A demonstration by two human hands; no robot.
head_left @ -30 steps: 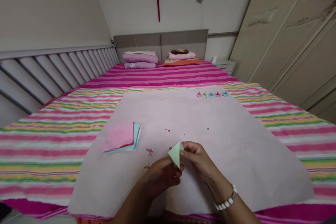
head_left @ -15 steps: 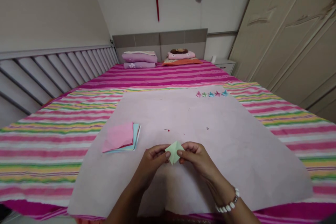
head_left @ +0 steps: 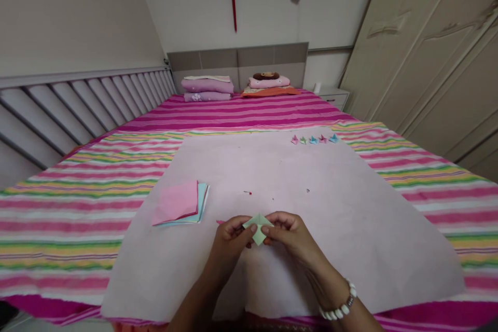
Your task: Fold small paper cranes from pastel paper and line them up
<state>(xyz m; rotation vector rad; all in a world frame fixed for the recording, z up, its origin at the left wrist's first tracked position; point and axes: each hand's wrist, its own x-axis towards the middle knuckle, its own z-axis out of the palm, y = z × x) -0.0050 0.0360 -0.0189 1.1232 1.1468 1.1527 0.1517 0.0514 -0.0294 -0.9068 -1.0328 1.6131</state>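
Note:
A small piece of pale green origami paper (head_left: 259,222), folded into a diamond with a crease down its middle, is held just above the large light sheet (head_left: 249,166). My left hand (head_left: 232,238) pinches its left side, thumb on the front face. From the right, my right hand (head_left: 290,231) pinches the other side the same way, and a white beaded bracelet is on that wrist. Both sets of fingers behind the paper are partly hidden. A bit of pink (head_left: 220,222) shows beside my left hand; its kind is unclear.
Left of my hands lies a stack of square papers (head_left: 177,202), pink over blue. Several small folded paper figures (head_left: 313,140) stand in a row at the far right of the sheet. Tiny scraps (head_left: 248,193) dot the middle. A striped bedspread (head_left: 78,207) surrounds the sheet.
The green paper has turned slightly and now faces me more squarely, its thumbs-held flaps lying closer to the centre. My left hand has shifted a little right, uncovering the pink bit.

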